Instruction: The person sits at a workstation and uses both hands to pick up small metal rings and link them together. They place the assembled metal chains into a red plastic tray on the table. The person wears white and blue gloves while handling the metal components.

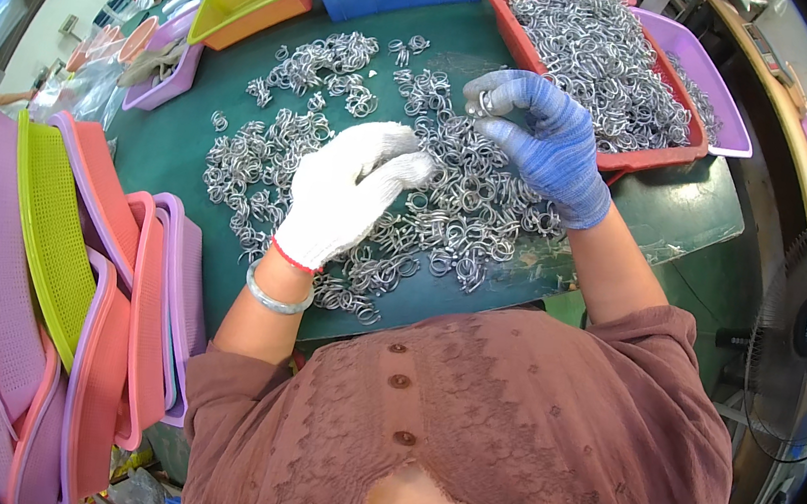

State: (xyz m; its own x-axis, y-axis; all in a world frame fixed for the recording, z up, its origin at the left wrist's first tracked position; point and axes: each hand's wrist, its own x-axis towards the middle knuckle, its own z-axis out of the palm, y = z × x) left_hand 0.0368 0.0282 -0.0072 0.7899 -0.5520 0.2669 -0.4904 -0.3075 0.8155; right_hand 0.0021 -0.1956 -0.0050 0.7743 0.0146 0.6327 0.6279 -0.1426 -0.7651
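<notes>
Leftmost, I am seeing stacked plastic baskets (49, 229) standing left of the white-gloved left hand (353, 190). Loose metal rings (251, 165) are lying around that hand, whose fingers and thumb are curling close together; I cannot tell whether it is gripping anything. The blue-gloved right hand (543, 138) is pinching a ring (485, 103) between thumb and fingertips, with loose rings spreading beneath it. Just beyond and right of it, a red bin (641, 160) is holding a ring heap.

I am judging the handling as under way, with many rings remaining; which are finished, I cannot tell.

I am counting two hands, one pinched ring, one red bin; the loose rings and overlapping baskets are defying counting.
</notes>
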